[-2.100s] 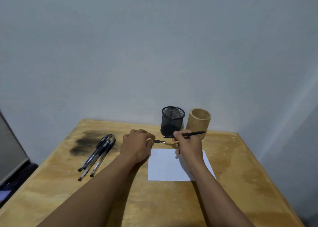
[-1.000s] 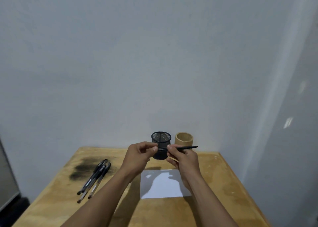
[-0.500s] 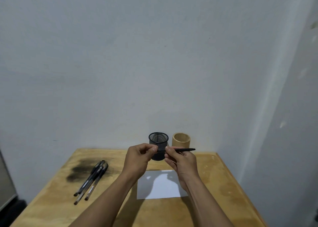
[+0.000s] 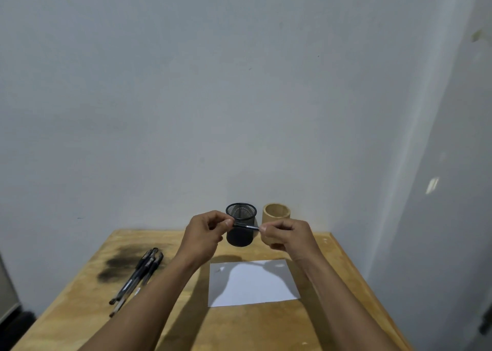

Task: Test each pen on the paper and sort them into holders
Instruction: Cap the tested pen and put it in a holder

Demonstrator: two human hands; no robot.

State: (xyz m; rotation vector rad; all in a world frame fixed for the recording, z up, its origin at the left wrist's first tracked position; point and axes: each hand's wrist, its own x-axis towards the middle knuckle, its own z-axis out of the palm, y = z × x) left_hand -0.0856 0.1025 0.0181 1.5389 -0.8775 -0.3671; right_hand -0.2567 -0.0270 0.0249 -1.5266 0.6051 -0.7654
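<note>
Both of my hands are raised above the wooden table (image 4: 266,326), in front of the holders. My left hand (image 4: 205,233) and my right hand (image 4: 286,235) pinch one black pen (image 4: 246,226) between their fingertips. Only a short stretch of it shows, dark on the left and silvery on the right. Behind the hands stand a black mesh holder (image 4: 241,213) and, to its right, a wooden holder (image 4: 277,212); I see no pens in either. The white paper (image 4: 253,284) lies flat below the hands. Several black pens (image 4: 138,273) lie in a bundle at the left.
A dark smudge (image 4: 117,267) stains the table beside the pen bundle. Grey walls close in behind and to the right of the table. A grey and black object (image 4: 8,297) stands at the left edge, off the table.
The pen's body no longer sticks out to the right of my right hand, and my hands have drawn slightly apart. The camera has tilted and shifted a little.
</note>
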